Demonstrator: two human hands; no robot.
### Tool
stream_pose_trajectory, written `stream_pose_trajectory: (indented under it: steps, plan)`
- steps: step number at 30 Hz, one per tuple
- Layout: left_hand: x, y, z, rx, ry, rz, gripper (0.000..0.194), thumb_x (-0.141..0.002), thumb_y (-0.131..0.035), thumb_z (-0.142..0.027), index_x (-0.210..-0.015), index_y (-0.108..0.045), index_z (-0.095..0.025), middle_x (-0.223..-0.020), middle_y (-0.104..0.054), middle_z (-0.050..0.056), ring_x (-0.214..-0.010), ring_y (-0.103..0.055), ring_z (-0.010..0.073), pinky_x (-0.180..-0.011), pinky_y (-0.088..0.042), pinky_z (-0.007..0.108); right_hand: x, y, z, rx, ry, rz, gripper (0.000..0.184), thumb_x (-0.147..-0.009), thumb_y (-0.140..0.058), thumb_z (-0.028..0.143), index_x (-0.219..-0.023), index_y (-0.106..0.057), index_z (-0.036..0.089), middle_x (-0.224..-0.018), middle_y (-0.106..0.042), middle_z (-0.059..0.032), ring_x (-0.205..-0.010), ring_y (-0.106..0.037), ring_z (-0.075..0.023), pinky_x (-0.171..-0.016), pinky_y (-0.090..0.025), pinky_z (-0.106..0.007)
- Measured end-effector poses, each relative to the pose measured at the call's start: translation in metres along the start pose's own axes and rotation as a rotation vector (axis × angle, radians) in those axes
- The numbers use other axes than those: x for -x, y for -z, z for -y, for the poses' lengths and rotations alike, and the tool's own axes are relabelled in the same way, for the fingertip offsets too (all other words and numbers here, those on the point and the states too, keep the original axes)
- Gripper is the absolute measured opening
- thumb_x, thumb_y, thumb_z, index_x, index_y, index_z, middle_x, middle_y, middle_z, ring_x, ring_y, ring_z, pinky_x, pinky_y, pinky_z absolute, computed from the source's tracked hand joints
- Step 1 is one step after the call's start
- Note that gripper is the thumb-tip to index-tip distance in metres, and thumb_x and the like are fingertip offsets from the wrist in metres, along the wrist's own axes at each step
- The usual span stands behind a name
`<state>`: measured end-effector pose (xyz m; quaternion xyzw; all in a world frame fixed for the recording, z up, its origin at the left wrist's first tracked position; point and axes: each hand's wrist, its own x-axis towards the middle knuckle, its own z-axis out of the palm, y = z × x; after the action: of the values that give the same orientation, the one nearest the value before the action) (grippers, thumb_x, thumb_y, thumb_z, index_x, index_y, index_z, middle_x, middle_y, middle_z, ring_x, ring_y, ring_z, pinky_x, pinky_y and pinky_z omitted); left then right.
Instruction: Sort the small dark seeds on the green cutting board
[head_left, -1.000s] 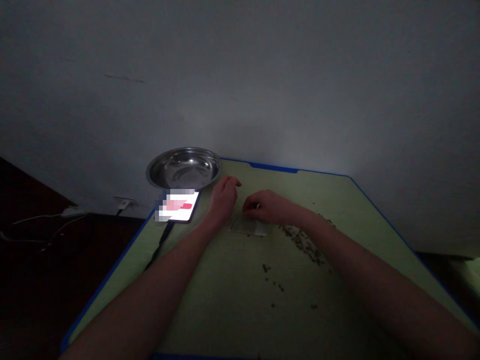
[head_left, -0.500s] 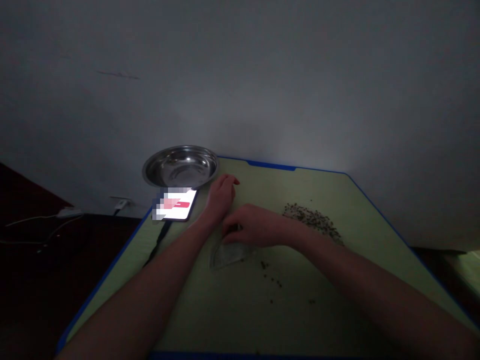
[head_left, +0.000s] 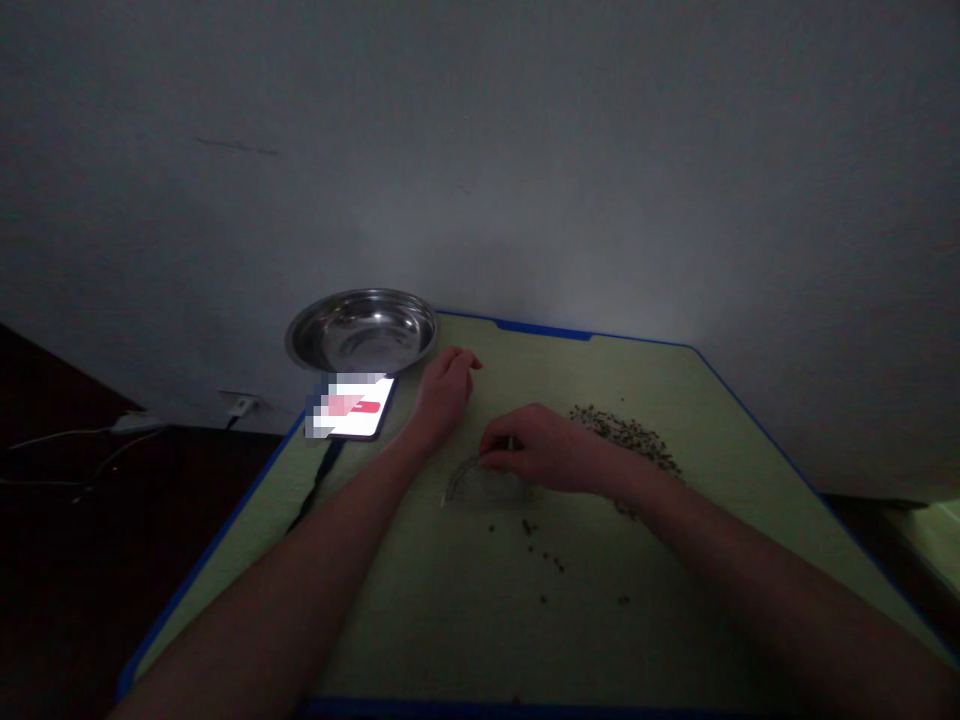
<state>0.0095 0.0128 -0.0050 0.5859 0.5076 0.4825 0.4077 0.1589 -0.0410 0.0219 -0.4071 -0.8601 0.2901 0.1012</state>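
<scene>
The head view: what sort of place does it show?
Probably a dim room in a home: a blue-edged table by a plain wall, with a metal basin and a lit screen.

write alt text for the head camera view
A person's right hand pinches what looks like a clear protractor on a green, blue-edged table, near scattered dark grains. The left hand is near a lit phone and steel basin.

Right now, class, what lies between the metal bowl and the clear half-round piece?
In the head view, from the metal bowl toward the clear half-round piece come the left hand, then a strip of green tabletop.
</scene>
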Motion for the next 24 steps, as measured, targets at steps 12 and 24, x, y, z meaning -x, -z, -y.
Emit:
stream_pose_trajectory:
  steps: [12, 24]
  plan:
    - [-0.003, -0.003, 0.011, 0.081, 0.009, -0.022, 0.017, -0.08, -0.044, -0.026, -0.067, -0.052, -0.02, -0.047, -0.038, -0.006, -0.043, -0.036, 0.0094, -0.045, -0.03, 0.024, 0.058, 0.006, -0.005, -0.098, -0.349, -0.332, 0.016, -0.089, -0.049, 0.031, -0.081, -0.056, 0.02, -0.058, -0.062, 0.0024, -0.041, -0.052, -0.0095, -0.044, -0.036, -0.023]
    - [-0.002, -0.003, 0.012, 0.055, 0.004, -0.007, 0.016, -0.079, -0.044, -0.028, -0.068, -0.053, -0.019, -0.049, -0.039, -0.006, -0.042, -0.035, 0.0085, -0.043, -0.027, 0.023, 0.083, -0.002, 0.003, 0.184, -0.274, -0.215, 0.019, -0.09, -0.05, 0.028, -0.085, -0.067, 0.021, -0.066, -0.065, 0.0009, -0.056, -0.055, -0.0123, -0.056, -0.036, -0.025]
